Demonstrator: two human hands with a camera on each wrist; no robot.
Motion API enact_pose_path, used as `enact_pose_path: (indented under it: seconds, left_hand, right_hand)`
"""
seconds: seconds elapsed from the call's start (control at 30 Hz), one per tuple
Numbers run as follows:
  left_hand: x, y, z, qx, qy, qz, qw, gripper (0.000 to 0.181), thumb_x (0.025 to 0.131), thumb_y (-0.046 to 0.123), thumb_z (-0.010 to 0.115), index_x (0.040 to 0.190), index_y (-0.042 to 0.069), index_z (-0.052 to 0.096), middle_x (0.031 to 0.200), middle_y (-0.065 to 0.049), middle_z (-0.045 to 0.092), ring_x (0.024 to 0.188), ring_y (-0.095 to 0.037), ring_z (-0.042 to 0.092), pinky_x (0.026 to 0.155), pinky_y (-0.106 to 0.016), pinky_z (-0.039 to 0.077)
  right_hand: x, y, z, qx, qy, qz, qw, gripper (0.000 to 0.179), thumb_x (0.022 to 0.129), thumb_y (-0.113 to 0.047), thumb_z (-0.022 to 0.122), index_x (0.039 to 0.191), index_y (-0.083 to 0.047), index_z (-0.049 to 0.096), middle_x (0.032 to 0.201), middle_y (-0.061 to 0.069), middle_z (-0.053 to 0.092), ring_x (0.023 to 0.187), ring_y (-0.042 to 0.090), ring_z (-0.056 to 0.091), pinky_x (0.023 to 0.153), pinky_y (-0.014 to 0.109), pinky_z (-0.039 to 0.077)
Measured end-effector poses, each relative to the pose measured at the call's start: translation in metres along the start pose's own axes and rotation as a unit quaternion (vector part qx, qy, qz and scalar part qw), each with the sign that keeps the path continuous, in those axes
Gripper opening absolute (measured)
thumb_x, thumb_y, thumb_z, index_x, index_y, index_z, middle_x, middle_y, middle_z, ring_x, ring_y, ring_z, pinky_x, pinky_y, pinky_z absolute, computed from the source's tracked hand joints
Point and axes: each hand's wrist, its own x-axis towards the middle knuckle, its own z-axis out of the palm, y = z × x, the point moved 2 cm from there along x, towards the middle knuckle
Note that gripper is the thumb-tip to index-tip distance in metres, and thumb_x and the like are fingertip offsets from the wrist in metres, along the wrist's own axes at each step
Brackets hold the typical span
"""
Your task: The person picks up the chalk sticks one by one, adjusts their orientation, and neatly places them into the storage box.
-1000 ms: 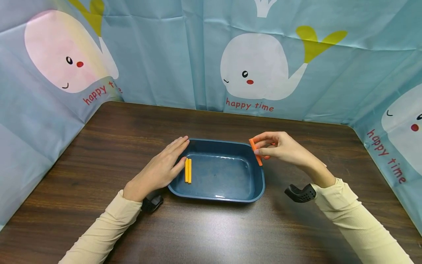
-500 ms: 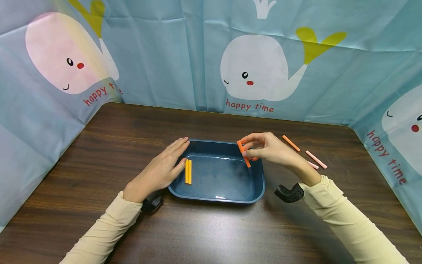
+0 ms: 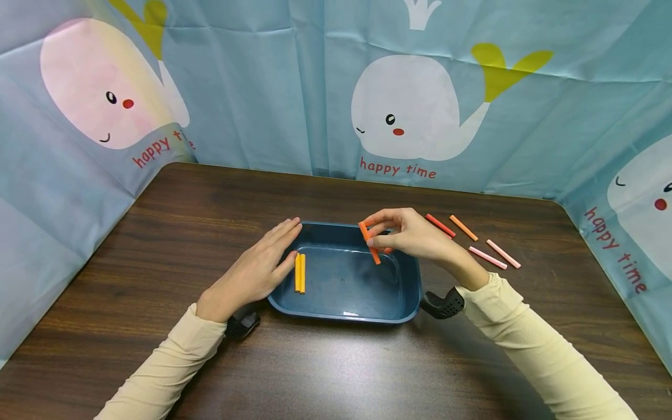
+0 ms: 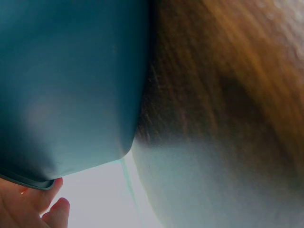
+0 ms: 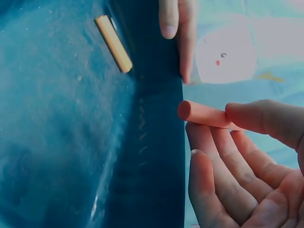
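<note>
A dark blue plastic basin (image 3: 346,300) sits before me on the table. My left hand (image 3: 254,271) holds its left rim, thumb over the inside and fingers fairly straight along the outside; in the left wrist view fingertips (image 4: 58,211) show at the rim. Beside that thumb, two yellow chalk sticks (image 3: 300,274) lie side by side inside the basin. Over the basin's back right part, my right hand (image 3: 412,233) pinches an orange chalk stick (image 3: 374,255) between thumb and fingers. The right wrist view shows its blunt end free of the fingers.
Right of the basin, a red chalk stick (image 3: 440,225), a lighter orange one (image 3: 464,228) and two pink chalk sticks (image 3: 503,254) lie on the dark wooden table (image 3: 220,198). A blue curtain (image 3: 278,87) printed with whales hangs behind the table.
My right hand has moved left with the orange chalk stick, from the basin's right rim to over its inside. The sticks on the table have come into sight. The left hand has stayed put.
</note>
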Motion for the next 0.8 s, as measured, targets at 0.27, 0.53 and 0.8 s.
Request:
enact_pose_path:
  seconds: [0.27,0.53,0.8]
  left_hand:
    - [0.000,0.000,0.000,0.003,-0.001,-0.002,1.0000,0.058,0.102,0.018,0.052,0.154,0.000,0.032,0.164,-0.013,0.027,0.152,-0.032,0.024,0.120,-0.052,0.028]
    - [-0.001,0.000,0.000,0.005,-0.001,-0.004,1.0000,0.058,0.102,0.018,0.052,0.154,0.000,0.032,0.164,-0.013,0.027,0.152,-0.033,0.024,0.120,-0.052,0.028]
    - [0.000,0.000,0.000,0.007,-0.003,-0.005,1.0000,0.058,0.102,0.018,0.052,0.154,0.000,0.032,0.163,-0.013,0.028,0.152,-0.032,0.025,0.120,-0.052,0.028]
  right_hand:
    - [0.010,-0.003,0.008,-0.004,-0.006,-0.021,0.9997,0.039,0.092,-0.013,0.068,0.129,-0.003,0.062,0.114,0.021,0.071,0.084,0.035,0.066,0.074,0.038,0.057]
    - [0.021,-0.008,0.019,-0.004,-0.008,-0.016,0.9998,0.036,0.091,-0.012,0.069,0.126,-0.006,0.064,0.110,0.015,0.073,0.087,0.028,0.068,0.080,0.042,0.058]
    - [0.031,-0.010,0.032,0.003,-0.010,-0.011,0.9999,0.035,0.091,-0.012,0.069,0.125,-0.005,0.065,0.109,0.013,0.073,0.084,0.018,0.068,0.081,0.045,0.058]
